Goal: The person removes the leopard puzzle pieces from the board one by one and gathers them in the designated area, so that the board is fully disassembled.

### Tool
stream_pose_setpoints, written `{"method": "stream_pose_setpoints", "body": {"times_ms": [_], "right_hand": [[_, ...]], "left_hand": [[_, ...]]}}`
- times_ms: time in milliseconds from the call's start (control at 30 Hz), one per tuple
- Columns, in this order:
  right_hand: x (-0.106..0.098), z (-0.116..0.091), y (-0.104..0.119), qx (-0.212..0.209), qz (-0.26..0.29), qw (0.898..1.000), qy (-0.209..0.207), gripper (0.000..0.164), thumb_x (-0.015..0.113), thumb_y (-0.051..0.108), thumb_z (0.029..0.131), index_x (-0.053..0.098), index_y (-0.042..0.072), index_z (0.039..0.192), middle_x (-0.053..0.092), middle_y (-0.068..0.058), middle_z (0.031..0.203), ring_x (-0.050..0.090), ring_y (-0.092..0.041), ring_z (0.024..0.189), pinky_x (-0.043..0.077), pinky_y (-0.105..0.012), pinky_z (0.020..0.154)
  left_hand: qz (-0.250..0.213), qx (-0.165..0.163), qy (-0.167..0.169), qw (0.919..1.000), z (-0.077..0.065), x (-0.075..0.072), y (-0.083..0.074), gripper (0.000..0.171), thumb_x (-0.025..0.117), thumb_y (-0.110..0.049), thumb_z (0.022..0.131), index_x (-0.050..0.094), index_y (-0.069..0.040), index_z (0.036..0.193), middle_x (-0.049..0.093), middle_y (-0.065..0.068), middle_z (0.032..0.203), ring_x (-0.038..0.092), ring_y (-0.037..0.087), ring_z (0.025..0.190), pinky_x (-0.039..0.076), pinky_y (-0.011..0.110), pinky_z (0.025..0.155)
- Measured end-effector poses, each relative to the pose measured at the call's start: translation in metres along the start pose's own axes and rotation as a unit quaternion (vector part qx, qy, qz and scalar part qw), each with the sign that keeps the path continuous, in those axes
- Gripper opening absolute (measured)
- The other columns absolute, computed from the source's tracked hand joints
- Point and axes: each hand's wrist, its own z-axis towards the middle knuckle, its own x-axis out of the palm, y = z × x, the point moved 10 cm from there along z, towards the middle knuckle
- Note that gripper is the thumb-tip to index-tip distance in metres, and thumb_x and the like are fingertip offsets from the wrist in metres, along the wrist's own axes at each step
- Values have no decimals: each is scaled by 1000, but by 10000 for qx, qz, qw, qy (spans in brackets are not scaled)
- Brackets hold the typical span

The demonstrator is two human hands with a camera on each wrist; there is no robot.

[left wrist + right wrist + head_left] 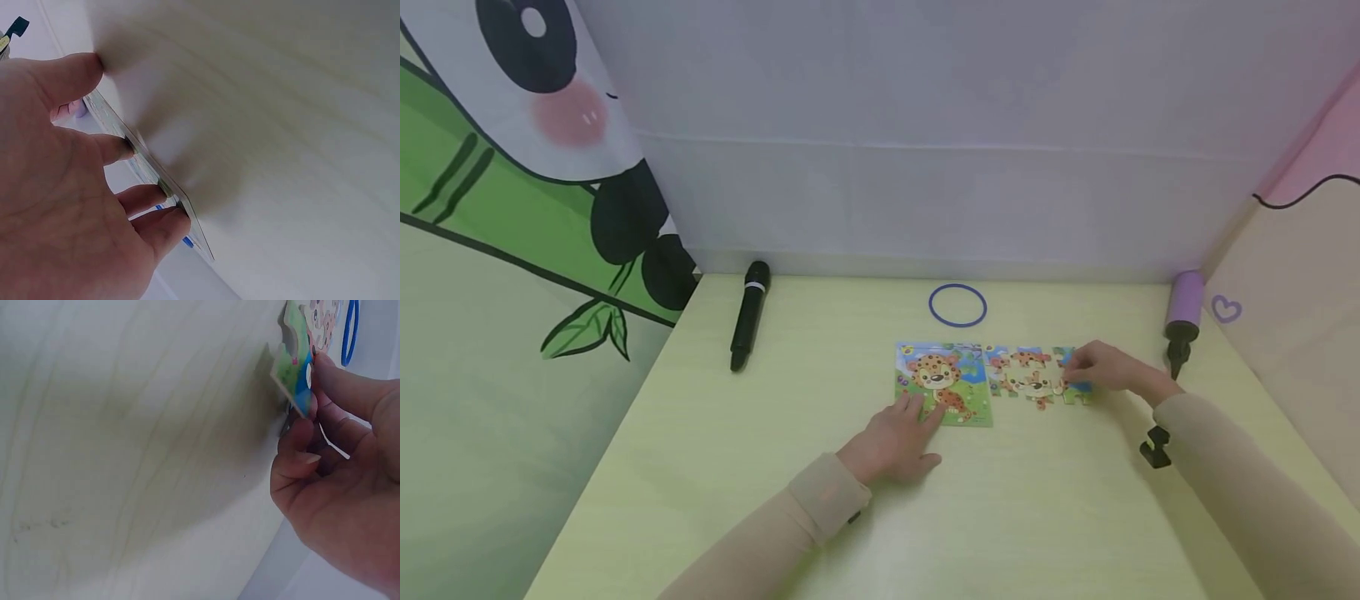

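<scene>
A square leopard picture board point(966, 387) lies flat on the table. My left hand point(895, 442) rests its fingertips on the board's near left part, with the thumb on the tabletop. From low down, the left wrist view has those fingers point(142, 199) spread along the board's edge. Several jigsaw pieces point(1030, 385) with leopard parts lie close against the board's right side. At their right end my right hand point(1105, 367) pinches a green and blue jigsaw piece point(292, 372) between thumb and fingers. In the right wrist view that piece is tilted over the table.
A blue ring point(957, 324) lies behind the board. Far left is a black microphone point(750, 317); at the back right stands a purple and black object point(1184, 308) with a narrow tip. A pale wall covering point(880, 200) rises along the table's back edge.
</scene>
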Motion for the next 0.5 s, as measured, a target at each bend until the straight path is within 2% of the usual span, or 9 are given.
{"method": "stream_pose_setpoints", "body": {"times_ms": [200, 500], "right_hand": [[-3, 2, -5, 83, -278, 9992, -264, 12, 64, 11, 92, 70, 2, 87, 62, -1, 78, 47, -16, 69, 41, -33, 63], [-4, 1, -8, 201, -241, 9988, -379, 16, 63, 16, 93, 69, 2, 88, 63, -4, 81, 48, -17, 70, 42, -33, 62]], "left_hand": [[-32, 21, -97, 9999, 0, -2, 0, 74, 48, -53, 95, 21, -16, 154, 28, 17, 149, 26, 33, 136, 37, 38, 103], [-81, 7, -68, 9999, 0, 0, 1, 75, 47, -53, 95, 20, -16, 154, 27, 18, 150, 26, 33, 136, 35, 38, 104]]}}
